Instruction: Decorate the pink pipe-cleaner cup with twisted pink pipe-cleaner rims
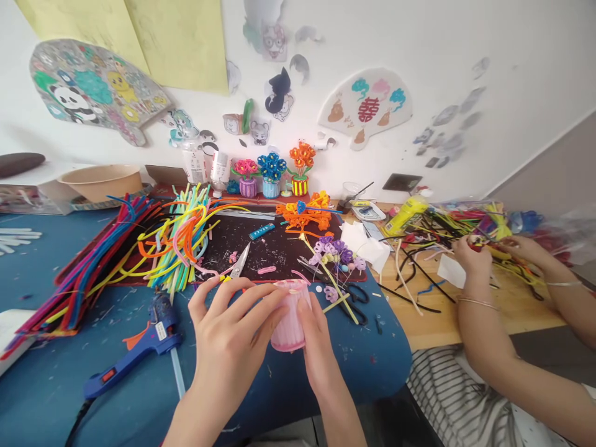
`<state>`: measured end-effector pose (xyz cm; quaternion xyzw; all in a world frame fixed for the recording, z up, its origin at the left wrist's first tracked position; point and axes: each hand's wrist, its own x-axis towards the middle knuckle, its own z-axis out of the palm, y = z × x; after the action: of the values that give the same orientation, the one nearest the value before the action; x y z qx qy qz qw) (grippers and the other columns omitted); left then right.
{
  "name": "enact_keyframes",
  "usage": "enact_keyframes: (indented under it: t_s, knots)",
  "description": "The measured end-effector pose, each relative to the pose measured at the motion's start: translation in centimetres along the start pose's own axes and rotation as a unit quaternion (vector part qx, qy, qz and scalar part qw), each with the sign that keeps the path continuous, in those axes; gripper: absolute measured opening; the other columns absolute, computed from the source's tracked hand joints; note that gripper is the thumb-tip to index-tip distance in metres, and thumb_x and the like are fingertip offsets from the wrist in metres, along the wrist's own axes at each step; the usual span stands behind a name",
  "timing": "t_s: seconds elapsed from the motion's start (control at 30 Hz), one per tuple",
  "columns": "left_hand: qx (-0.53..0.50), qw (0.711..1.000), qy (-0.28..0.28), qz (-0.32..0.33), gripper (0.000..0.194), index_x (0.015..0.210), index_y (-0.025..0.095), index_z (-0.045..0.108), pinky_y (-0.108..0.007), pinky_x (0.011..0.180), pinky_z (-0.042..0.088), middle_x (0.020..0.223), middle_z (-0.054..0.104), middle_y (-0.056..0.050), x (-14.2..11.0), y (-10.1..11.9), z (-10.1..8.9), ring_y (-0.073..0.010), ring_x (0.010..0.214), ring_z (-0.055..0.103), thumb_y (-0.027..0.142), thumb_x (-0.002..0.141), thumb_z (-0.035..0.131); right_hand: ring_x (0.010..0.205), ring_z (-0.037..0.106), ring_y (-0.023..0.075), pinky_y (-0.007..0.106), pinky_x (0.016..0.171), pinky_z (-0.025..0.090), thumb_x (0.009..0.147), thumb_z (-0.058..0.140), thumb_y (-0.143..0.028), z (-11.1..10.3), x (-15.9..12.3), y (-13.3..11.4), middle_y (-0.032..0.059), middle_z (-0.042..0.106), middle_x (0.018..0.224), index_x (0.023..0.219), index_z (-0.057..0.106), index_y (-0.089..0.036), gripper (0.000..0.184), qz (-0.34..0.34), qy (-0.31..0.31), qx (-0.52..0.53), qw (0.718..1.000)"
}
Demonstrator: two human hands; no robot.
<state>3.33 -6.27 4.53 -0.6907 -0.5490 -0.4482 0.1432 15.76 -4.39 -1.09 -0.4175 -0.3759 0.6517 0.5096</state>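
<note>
A small pink cup (287, 329), its side ribbed with what look like pipe cleaners, is held above the front of the blue table. My left hand (233, 329) reaches over from the left, its fingers closed at the cup's rim and upper side; the fingertips are partly hidden. Around the cup's right side my right hand (314, 332) is wrapped, thumb along the wall. Just beyond the hands lie silver-bladed scissors (241, 261) and short pink pipe cleaner bits (267, 270). Purple pipe cleaner flowers (338, 251) rest to the right, beside black-handled scissors (357, 301).
A blue glue gun (139, 354) lies at left, near bundles of coloured pipe cleaners (100, 261). Three potted pipe cleaner flowers (271, 177) stand by the wall. Orange flowers (310, 211) lie on the dark mat. At right, a co-worker's hands (475, 254) work over a wooden table (414, 323).
</note>
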Motion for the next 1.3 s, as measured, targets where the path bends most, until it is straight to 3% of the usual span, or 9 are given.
enact_keyframes:
  t_s: [0.37,0.67,0.9,1.3]
  knots:
    - [0.025,0.997,-0.024,0.066,0.018,0.092,0.031,0.07,-0.046,0.092,0.032,0.087,0.078,0.006,0.2,-0.3,-0.6,-0.0212,0.083,0.063,0.016,0.086,0.065,0.069,0.055,0.0175,0.027,0.06,0.044,0.083,0.065,-0.052,-0.5,-0.8,-1.2,-0.0006,0.059,0.071,0.088,0.063,-0.023,0.029,0.012,0.031,-0.056,0.998]
    - [0.05,0.991,-0.028,0.123,0.016,0.091,0.029,0.069,-0.044,0.095,0.032,0.086,0.078,0.006,0.5,-0.4,-0.7,-0.0197,0.082,0.063,0.014,0.086,0.064,0.065,0.054,0.0157,0.026,0.057,0.041,0.086,0.059,-0.052,-0.6,-1.4,-1.8,-0.0021,0.059,0.07,0.094,0.06,-0.022,0.032,0.007,0.012,-0.107,0.994]
    - [-0.016,0.999,-0.027,0.02,0.01,0.084,0.029,0.069,-0.042,0.086,0.035,0.08,0.076,0.005,0.4,-0.5,-0.6,-0.0194,0.078,0.063,0.019,0.085,0.065,0.067,0.056,0.0158,0.026,0.061,0.042,0.087,0.057,-0.053,-0.8,-1.0,-1.1,-0.0013,0.062,0.074,0.092,0.056,-0.021,0.032,-0.058,0.022,-0.187,0.98]
    - [0.039,0.999,0.024,0.01,0.009,0.078,0.026,0.068,-0.041,0.078,0.035,0.077,0.076,0.003,-0.2,0.8,-0.3,-0.0192,0.072,0.062,0.018,0.081,0.071,0.068,0.059,0.0184,0.028,0.061,0.045,0.084,0.063,-0.048,-0.1,-1.5,-1.1,0.0012,0.065,0.082,0.096,0.052,-0.023,0.029,-0.15,0.096,-0.26,0.949]
